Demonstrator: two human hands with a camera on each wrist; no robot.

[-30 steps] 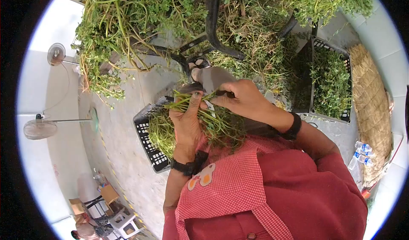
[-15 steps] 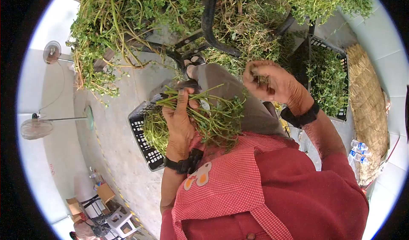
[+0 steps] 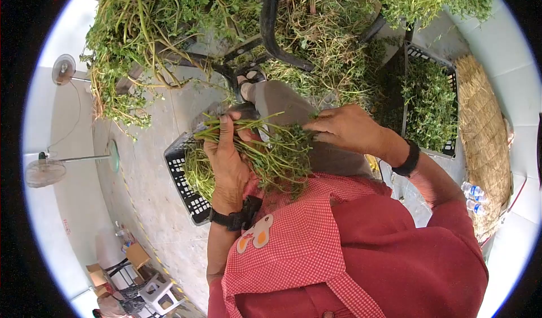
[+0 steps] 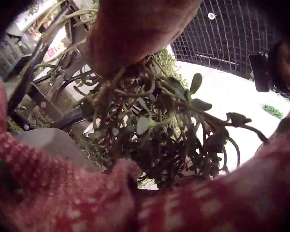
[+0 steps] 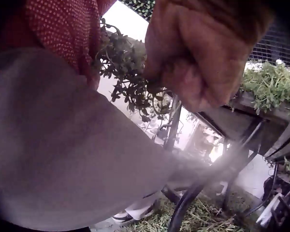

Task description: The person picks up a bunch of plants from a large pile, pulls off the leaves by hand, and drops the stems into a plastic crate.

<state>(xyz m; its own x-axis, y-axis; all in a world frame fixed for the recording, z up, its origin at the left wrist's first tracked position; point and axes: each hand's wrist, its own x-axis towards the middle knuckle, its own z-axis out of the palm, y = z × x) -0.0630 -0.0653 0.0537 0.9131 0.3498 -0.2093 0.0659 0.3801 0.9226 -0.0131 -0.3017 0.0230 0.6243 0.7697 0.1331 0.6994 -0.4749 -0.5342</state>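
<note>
A bunch of leafy green stems (image 3: 271,151) lies across the left hand (image 3: 228,168), whose fingers and thumb grip it near the cut ends. Its leafy tips spread toward the right over the apron. In the left wrist view the leaves (image 4: 159,130) hang beneath the left hand (image 4: 135,34). The right hand (image 3: 358,130) is at the leafy end of the bunch, fingers bent, with a bit of green showing at the fingertips. From the right wrist, the right hand (image 5: 203,53) looks curled beside the leaves (image 5: 130,72); what lies inside it is mostly hidden.
A black crate (image 3: 183,185) with stems stands left of the lap. Piled greens (image 3: 169,30) cover a raised surface ahead, with more on the floor (image 3: 327,47). Another crate (image 3: 432,106) of greens, a straw roll (image 3: 483,137) and water bottles (image 3: 473,196) are at the right.
The right hand left the bunch, swung out to the right with the palm up, and has come back to the leafy tips. The left hand keeps its grip and has shifted slightly left in view.
</note>
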